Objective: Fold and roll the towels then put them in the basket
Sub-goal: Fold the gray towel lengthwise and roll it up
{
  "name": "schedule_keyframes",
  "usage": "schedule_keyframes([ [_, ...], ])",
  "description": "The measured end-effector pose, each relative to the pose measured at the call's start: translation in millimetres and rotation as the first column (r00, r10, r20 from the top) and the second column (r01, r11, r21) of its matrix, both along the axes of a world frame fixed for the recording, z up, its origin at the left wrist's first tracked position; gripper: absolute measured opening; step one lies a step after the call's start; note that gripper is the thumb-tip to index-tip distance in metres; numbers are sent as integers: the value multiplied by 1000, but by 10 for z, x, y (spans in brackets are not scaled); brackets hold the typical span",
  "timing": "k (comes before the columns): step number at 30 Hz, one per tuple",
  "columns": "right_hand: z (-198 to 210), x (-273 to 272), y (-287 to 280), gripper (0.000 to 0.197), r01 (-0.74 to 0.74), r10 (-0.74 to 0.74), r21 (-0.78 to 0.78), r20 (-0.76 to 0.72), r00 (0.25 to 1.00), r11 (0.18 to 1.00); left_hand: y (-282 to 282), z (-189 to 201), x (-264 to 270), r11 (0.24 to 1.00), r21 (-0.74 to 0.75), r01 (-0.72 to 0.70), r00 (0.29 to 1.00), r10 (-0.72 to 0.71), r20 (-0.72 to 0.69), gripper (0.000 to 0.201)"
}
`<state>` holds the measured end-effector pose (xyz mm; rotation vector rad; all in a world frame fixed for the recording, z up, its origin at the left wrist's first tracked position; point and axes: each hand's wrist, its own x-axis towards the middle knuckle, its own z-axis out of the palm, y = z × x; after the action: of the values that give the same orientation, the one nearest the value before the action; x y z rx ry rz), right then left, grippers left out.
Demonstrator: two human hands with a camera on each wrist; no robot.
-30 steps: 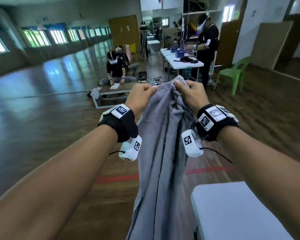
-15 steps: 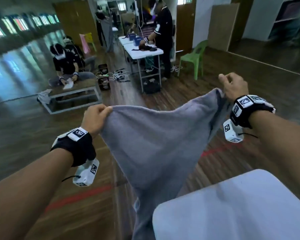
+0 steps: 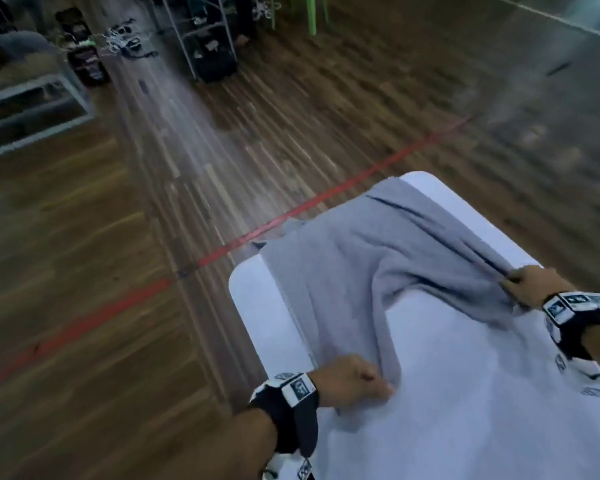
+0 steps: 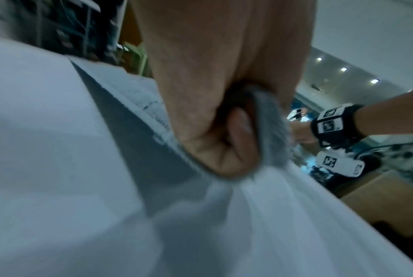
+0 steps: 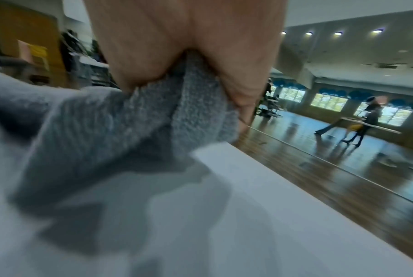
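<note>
Wooden hall floor [image 3: 118, 306], white table [image 3: 465, 393] at near right. Grey towel [image 3: 343, 271]: draped over table's far end, soft, limp, light. Left hand [image 3: 352, 381], right hand [image 3: 530, 284]: fingers pinching near corners, best holds for spreading flat.

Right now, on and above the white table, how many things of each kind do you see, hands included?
Grey towel: 1
White table: 1
Hands gripping towel corners: 2, left hand and right hand
Total: 4
</note>
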<state>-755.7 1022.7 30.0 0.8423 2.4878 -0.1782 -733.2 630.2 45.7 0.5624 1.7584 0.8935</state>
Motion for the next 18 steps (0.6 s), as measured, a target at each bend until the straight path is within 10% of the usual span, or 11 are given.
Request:
schedule_keyframes([
  [3, 102, 619, 81, 49, 47, -34, 171, -78, 996, 984, 135, -59, 270, 996, 22, -81, 979, 83, -188, 48],
  [6, 12, 838, -221, 46, -169, 197, 102, -503, 842, 980, 66, -385, 222, 965, -212, -156, 725, -34, -688, 92],
  [11, -496, 954, -564, 95, -186, 183, -143, -32, 983, 972, 143, -681, 387, 839, -544, 17, 718, -389, -578, 122],
  [18, -343, 2098, -292, 96, -135, 140, -249, 2, 990, 959, 551, -590, 1498, 818, -574, 34, 734, -410, -541, 121],
])
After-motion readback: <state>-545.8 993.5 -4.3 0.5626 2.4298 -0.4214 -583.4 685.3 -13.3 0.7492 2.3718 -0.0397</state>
